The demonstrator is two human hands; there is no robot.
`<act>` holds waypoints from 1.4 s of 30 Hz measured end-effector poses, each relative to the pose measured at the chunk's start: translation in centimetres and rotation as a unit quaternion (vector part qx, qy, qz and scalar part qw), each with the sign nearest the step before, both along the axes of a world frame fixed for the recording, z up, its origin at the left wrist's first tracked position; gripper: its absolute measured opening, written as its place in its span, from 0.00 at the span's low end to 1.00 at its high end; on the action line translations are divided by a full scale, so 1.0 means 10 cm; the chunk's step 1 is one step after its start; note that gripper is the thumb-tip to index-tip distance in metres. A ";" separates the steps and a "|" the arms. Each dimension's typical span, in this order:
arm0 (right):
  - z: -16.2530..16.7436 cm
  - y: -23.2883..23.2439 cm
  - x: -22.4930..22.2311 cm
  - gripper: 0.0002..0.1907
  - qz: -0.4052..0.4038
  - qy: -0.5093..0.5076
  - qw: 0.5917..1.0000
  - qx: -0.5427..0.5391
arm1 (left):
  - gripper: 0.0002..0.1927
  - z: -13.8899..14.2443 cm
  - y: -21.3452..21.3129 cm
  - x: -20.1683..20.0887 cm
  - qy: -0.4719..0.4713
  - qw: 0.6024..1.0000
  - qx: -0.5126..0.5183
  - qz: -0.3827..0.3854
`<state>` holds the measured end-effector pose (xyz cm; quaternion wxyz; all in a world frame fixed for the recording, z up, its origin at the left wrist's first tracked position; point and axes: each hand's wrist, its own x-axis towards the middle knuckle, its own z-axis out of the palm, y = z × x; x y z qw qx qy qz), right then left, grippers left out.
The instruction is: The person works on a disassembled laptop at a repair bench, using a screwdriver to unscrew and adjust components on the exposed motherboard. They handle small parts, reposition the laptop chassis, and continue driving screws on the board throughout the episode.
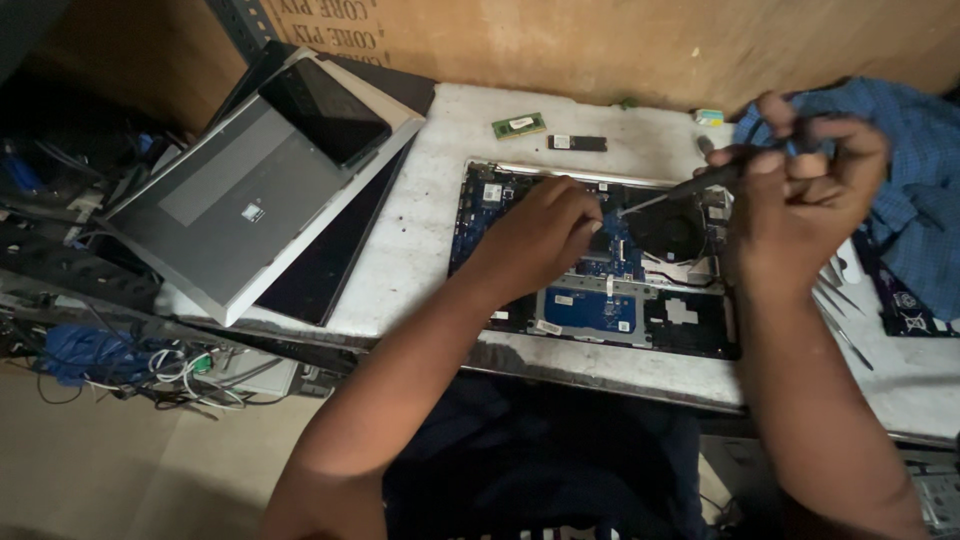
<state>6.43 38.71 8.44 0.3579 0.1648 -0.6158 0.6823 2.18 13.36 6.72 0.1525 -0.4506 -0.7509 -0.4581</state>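
An opened laptop base (690, 320) lies on the white worktable (410, 250), its blue circuit board and black fan exposed. My left hand (535, 240) rests on the board near its middle, fingers curled down onto the parts; nothing held shows. My right hand (800, 190) grips a black-handled screwdriver (690, 185), whose metal tip points down-left onto the board just beside my left fingers.
A grey laptop lid with a dark tablet (325, 105) on it lies at the left. A green memory stick (518, 125) and a black strip (577, 143) sit behind the base. Blue cloth (920, 210), metal tools (835, 300), tangled cables (150, 365), a cardboard wall behind.
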 end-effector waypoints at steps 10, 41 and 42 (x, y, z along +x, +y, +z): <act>0.05 -0.06 -0.01 0.16 -0.005 0.000 1.000 0.027 | 0.07 0.04 -0.01 0.00 0.000 1.000 0.000 -0.003; 0.13 -0.16 0.04 0.19 -0.020 -0.007 0.999 0.045 | 0.06 0.03 -0.02 0.02 -0.014 1.000 -0.011 0.005; 0.14 -0.16 0.04 0.19 -0.017 -0.007 0.999 0.040 | 0.06 0.03 -0.02 0.01 -0.013 1.000 -0.011 0.004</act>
